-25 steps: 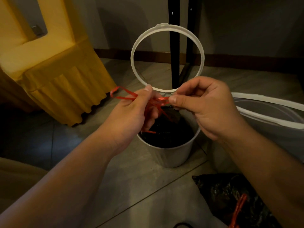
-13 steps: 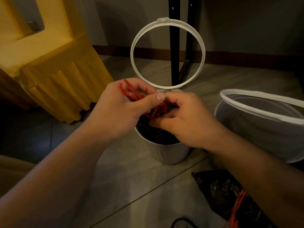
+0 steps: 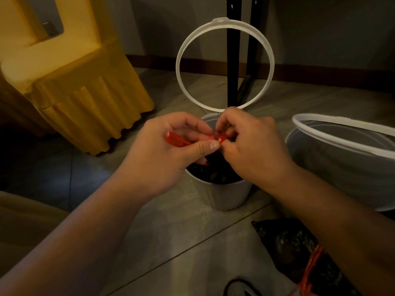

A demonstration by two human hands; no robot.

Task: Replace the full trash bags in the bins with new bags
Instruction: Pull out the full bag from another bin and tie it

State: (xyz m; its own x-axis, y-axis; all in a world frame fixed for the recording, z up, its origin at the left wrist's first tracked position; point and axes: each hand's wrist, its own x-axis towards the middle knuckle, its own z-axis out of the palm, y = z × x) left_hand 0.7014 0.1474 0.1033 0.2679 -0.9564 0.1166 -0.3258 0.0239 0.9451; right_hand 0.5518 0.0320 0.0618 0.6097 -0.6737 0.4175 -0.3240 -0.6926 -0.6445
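**Pinching the red drawstring (image 3: pixel 178 140) over the small bin (image 3: pixel 226 196)**

Directly above the small bin, the left hand (image 3: pixel 168 152) and right hand (image 3: pixel 254 148) both pinch the red drawstring with curled fingers. The black trash bag (image 3: pixel 213 177) sits inside that bin.

Bare left hand (image 3: pixel 162 154), bare right hand (image 3: pixel 254 150), bare forearms (image 3: pixel 89 227)

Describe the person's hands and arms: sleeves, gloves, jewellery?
The left hand and right hand are bare: no gloves, rings or watch visible. The left forearm and right forearm are uncovered to the frame edge; no sleeve shows. The left thumbnail is short, unpainted. Dim light hides fine marks.
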